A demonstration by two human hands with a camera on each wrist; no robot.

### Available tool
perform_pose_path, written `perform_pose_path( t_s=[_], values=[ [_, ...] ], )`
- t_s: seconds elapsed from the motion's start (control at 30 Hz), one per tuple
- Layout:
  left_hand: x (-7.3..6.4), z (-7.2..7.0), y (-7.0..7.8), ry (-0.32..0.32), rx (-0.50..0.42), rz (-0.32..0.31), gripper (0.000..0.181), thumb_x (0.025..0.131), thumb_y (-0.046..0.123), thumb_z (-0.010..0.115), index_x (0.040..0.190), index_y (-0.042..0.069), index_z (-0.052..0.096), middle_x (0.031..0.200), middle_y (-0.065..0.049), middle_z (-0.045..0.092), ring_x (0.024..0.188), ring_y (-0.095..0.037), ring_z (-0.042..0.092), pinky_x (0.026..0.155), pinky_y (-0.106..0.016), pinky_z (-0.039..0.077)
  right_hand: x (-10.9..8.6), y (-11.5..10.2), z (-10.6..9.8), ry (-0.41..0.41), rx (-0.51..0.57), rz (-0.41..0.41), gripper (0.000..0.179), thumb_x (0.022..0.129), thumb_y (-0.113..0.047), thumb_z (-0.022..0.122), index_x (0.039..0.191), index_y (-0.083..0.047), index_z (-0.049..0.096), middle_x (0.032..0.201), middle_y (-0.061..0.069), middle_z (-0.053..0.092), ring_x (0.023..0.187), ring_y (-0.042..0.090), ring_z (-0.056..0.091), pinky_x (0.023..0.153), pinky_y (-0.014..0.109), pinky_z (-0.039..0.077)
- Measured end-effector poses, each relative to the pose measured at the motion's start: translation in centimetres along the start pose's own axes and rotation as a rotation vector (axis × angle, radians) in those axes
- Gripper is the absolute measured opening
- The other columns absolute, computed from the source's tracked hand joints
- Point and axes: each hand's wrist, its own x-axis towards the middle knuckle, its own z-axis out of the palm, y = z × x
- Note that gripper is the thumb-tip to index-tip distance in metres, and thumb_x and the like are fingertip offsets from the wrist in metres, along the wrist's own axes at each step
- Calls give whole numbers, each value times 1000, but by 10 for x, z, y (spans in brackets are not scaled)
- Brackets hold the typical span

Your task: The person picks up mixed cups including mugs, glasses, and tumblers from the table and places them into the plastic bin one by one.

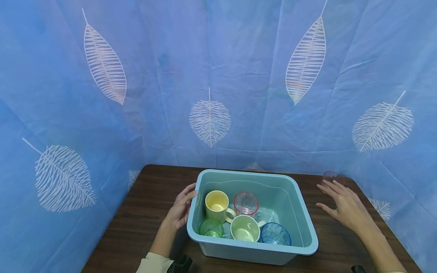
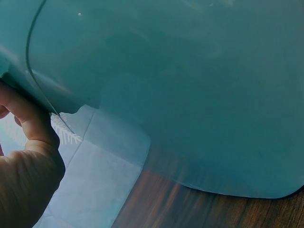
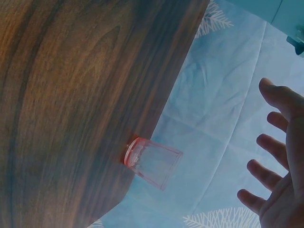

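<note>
My left hand (image 1: 182, 208) rests its fingertips against the outer left rim of a light blue-green plastic tub (image 1: 252, 256); its fingers are relaxed. Inside the tub stand a yellow mug (image 1: 216, 206), a red-tinted glass (image 1: 246, 204), a green glass (image 1: 211, 227), a pale green mug (image 1: 244, 228) and a blue glass (image 1: 275, 234). Over the table's right side, my right hand (image 1: 348, 206) is spread and holds nothing. Close beyond its fingers is a clear pinkish glass (image 3: 154, 164), standing on the table. The right wrist view shows that glass apart from the hand.
The dark wooden table (image 1: 146, 197) reaches back to a blue cloth (image 1: 252, 121) printed with white leaves, which hangs behind and at both sides. That pinkish glass is near the table's far right corner. Dark wrist devices show at the front.
</note>
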Motion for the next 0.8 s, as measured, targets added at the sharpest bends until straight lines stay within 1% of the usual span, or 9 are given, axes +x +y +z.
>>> perform_pose_path(
  t_s=[0.13, 0.23, 0.37, 0.53, 0.67, 0.73, 0.8],
  values=[
    [0, -1, -1, -1, -6, 6, 37, 108, 12, 52, 144, 11, 45, 105, -3, 72, 85, -9, 77, 72, -19, 62, 0, 1, 1, -13, -12, 2, 80, 85, -68, 69, 127, 0, 68, 134, 31, 61, 120, 57, 55, 92, 76, 47],
    [1, -1, -1, -11, -4, 15, 38, 108, 11, 52, 146, 10, 43, 104, -3, 72, 83, -8, 76, 71, -17, 62, 0, 2, 2, -16, -17, 7, 81, 87, -70, 66, 126, 0, 68, 133, 32, 60, 120, 57, 54, 92, 75, 47],
    [2, -1, -2, -16, -4, 17, 40, 108, 11, 52, 147, 8, 42, 103, -3, 71, 80, -7, 75, 67, -16, 61, 0, 3, 2, -18, -21, 17, 77, 86, -65, 71, 126, 0, 68, 133, 32, 60, 120, 57, 54, 93, 75, 46],
    [3, 1, -1, -8, 10, 19, 41, 108, 12, 54, 146, 9, 42, 106, -3, 70, 83, -8, 75, 71, -18, 62, 0, 5, 3, -28, -25, 30, 72, 83, -56, 80, 126, 0, 68, 133, 33, 60, 120, 57, 54, 93, 75, 46],
    [3, 1, -1, -3, 18, 22, 41, 107, 13, 55, 145, 9, 43, 109, -4, 69, 86, -8, 75, 76, -20, 62, -1, 6, 6, -12, -11, 29, 73, 84, -58, 78, 125, 1, 68, 132, 33, 60, 118, 58, 55, 93, 73, 47],
    [3, 0, -1, -2, 13, 21, 40, 107, 12, 54, 145, 9, 43, 108, -4, 69, 86, -8, 75, 76, -20, 62, -1, 6, 8, 2, 2, 24, 72, 84, -56, 80, 125, 2, 68, 131, 33, 60, 117, 57, 56, 92, 72, 48],
    [2, -1, -2, -4, 7, 20, 39, 107, 12, 53, 145, 9, 44, 107, -4, 70, 85, -8, 75, 75, -20, 62, 0, 6, 10, 16, 16, 15, 74, 86, -60, 76, 124, 2, 67, 131, 33, 60, 116, 56, 57, 91, 72, 49]
  ],
)
